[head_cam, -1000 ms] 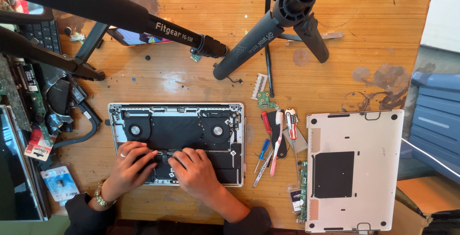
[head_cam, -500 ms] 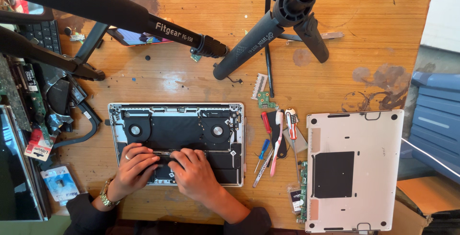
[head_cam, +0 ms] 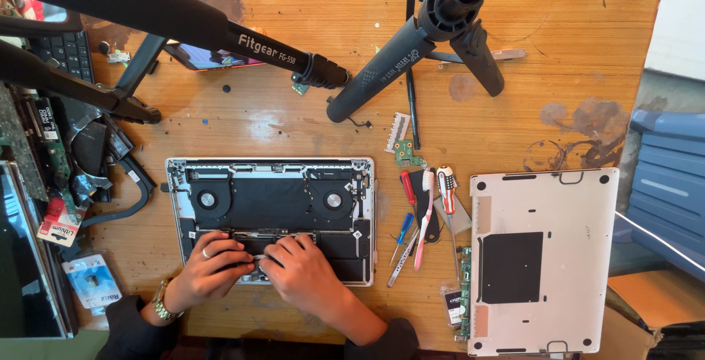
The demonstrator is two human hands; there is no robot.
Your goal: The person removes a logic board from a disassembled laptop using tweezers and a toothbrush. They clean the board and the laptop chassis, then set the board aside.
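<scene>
Our left hand [head_cam: 213,268]: bare, with a ring [head_cam: 206,253] on one of the fingers and a gold-coloured metal wristwatch [head_cam: 161,305] at the wrist. Our left sleeve [head_cam: 132,327]: dark fabric, ending just behind the watch. Our right hand [head_cam: 301,275]: bare, no ring or band that we can see. Our right sleeve [head_cam: 385,339]: the same dark fabric, pushed back to leave the forearm uncovered.

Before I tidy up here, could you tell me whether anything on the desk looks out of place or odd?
The toothbrush among the screwdrivers right of the opened laptop is unusual. The laptop's bottom cover lies detached, inner side up, and dark stains mark the table.
</scene>
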